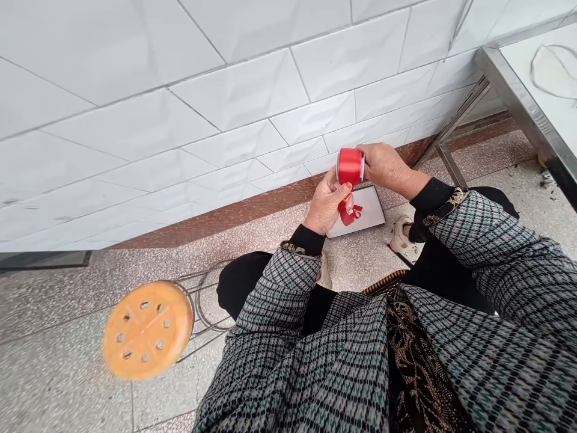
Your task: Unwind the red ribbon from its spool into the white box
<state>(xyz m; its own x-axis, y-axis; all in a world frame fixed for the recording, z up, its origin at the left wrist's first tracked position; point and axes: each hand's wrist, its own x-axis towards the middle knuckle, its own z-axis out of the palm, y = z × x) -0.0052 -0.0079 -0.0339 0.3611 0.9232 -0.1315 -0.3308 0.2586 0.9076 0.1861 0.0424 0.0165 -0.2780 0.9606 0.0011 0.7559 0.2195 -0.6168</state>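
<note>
A spool of shiny red ribbon (350, 166) with pale end rims is held up in front of the tiled wall. My right hand (386, 168) grips it from the right, its fingertips partly hidden behind the rim. Just below and to the left, my left hand (329, 201) is closed, thumb pressed down on a piece of red ribbon against its fingers. Under the hands, a shallow white box (370, 207) with a dark edge rests on the floor. Red ribbon pieces (347, 215) show over it, partly covered by my left hand.
An orange round stool (148, 331) with wire legs stands at the left. At the right is a metal-framed table (518, 90) with a thin pale cord (534, 69) on top. White wall tiles (252, 84) rise close in front.
</note>
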